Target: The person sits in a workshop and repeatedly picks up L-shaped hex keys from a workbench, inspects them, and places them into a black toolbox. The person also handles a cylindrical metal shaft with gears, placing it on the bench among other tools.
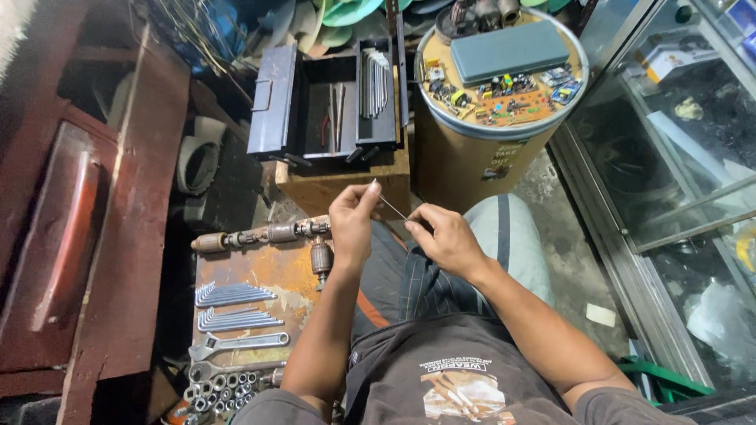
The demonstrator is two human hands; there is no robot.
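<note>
While pinching one thin wire (392,207) between them, two hands, left (352,224) and right (446,238), beside one armature (320,257)

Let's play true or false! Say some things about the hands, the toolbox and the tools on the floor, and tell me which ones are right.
1. Both hands pinch one thin wire between them. True: the left hand holds one end and the right hand the other end of the thin wire.
2. The grey toolbox is shut. False: the toolbox stands open, with tools showing inside.
3. Wrenches lie in rows on the rusty board to the person's left. True: the wrenches lie there side by side.
4. The round drum has nothing on top. False: the drum carries a grey case and circuit boards.
</note>
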